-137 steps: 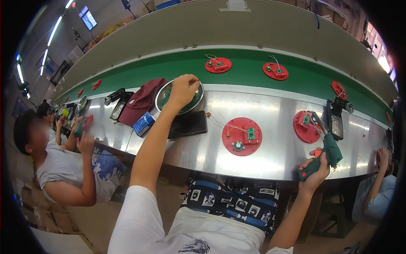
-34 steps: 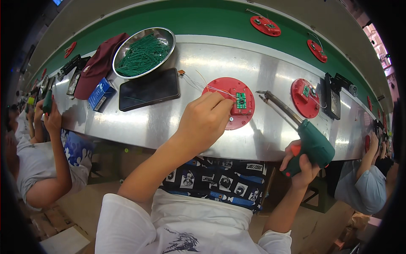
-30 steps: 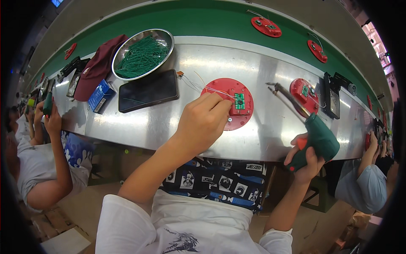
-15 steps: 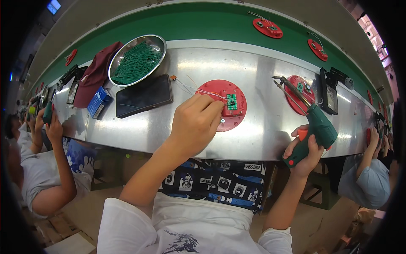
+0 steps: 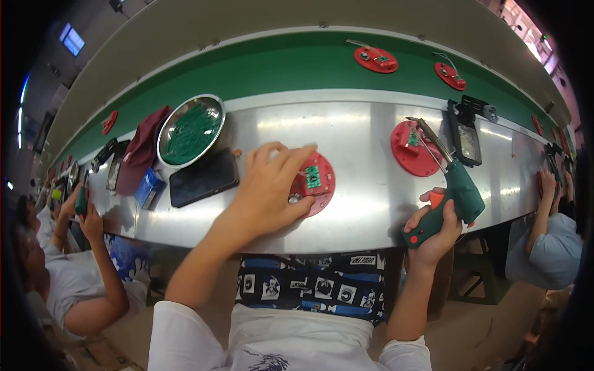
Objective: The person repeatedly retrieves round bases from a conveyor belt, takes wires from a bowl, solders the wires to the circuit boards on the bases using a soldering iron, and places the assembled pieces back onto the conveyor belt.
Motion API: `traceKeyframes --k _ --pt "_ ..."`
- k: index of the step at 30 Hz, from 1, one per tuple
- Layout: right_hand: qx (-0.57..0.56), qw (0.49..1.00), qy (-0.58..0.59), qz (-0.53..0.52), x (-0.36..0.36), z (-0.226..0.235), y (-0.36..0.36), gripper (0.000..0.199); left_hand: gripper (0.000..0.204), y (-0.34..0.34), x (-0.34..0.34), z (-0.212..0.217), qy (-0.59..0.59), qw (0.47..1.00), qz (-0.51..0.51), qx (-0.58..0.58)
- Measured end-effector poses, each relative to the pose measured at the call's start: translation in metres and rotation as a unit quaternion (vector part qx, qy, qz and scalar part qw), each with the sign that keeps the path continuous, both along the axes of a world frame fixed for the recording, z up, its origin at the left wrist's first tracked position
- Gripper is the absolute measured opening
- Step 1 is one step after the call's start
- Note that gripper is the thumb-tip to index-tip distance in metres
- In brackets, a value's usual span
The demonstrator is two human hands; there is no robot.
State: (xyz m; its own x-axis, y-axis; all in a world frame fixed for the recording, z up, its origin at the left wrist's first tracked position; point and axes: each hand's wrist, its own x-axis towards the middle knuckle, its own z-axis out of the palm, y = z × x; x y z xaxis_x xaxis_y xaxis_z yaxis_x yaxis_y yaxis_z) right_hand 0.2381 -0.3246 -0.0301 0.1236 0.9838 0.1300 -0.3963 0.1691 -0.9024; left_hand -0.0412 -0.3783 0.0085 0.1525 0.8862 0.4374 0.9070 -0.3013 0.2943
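1. Two grips show: the left grip [image 5: 263, 188] spreads wide over the left part of a red disc [image 5: 325, 198], contact unclear.
2. The right grip [image 5: 438, 227] wraps around a green soldering gun [image 5: 464, 193], its tip pointing far and left.
3. That disc, bearing a green circuit board [image 5: 314, 177], lies on the metal tabletop [image 5: 365, 210].
4. Left of it, a dark phone [image 5: 204, 182]; farther, a steel bowl [image 5: 215, 104].

Assembly workshop: metal bench [image 5: 365, 213], soldering gun [image 5: 464, 187], green strip [image 5: 278, 71], co-workers [image 5: 65, 294].

Glossy metal tabletop [image 5: 365, 213], shiny metal bowl [image 5: 214, 110], smooth plastic disc [image 5: 326, 188], matt cloth cap [image 5: 140, 156]
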Motion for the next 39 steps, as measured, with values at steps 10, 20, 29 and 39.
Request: traceKeyframes --k 10,20,29,39 --pt "0.025 0.984 0.074 -0.159 -0.003 -0.005 0.002 0.039 0.076 0.238 -0.02 0.005 0.039 0.995 0.07 0.062" --pt "0.012 0.976 0.113 -0.188 -0.003 -0.011 0.005 0.039 0.059 0.385 0.082 -0.027 0.114 0.989 0.081 -0.048" --pt "0.037 0.981 0.051 -0.186 0.002 -0.008 0.005 0.036 0.026 0.395 0.052 -0.047 0.085 0.996 0.028 -0.018" --pt "0.002 0.981 0.119 -0.154 -0.008 -0.016 0.012 0.036 0.023 0.274 -0.036 -0.028 -0.175 0.963 -0.169 -0.116"
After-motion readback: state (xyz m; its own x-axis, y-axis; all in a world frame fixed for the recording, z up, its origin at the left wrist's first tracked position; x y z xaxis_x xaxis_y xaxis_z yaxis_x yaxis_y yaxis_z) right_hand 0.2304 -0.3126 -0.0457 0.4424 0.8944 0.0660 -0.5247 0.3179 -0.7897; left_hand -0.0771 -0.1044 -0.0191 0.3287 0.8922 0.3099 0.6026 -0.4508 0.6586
